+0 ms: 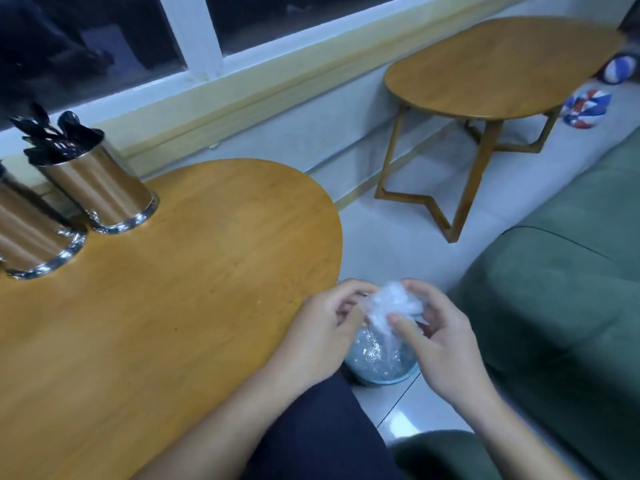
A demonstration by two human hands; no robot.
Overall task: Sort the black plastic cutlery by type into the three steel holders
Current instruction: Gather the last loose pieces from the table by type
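- The left hand [322,318] and the right hand [436,327] are both just past the right edge of the near wooden table [173,306]. Together they hold a crumpled clear plastic wrapper [394,304]; the fingers of each hand are curled around it and pinch it from opposite sides.
- Directly below the hands, beside the table on the floor, stands a small bin [381,362] with a shiny clear liner. I judge the wrapper is meant to go there.
- The black plastic cutlery [52,133] is far from the hands, at the far left part of the table. It stands upright in a steel holder [100,192], and the heads come out above the rim. I cannot tell the type of each piece.
- A second steel holder [31,233] is just beside the first, nearer to the left edge of the view. Its top is cut off, and a third one I cannot see.
- No loose cutlery lies on the table, so the sorting seems nearly done or done.
- The cutlery should be very light, stiff but a little brittle, and smooth. It is best taken by the handle with a light pinch, not by thin tines.
- The holders look polished and slippery; with tall light pieces inside they could tip if bumped.
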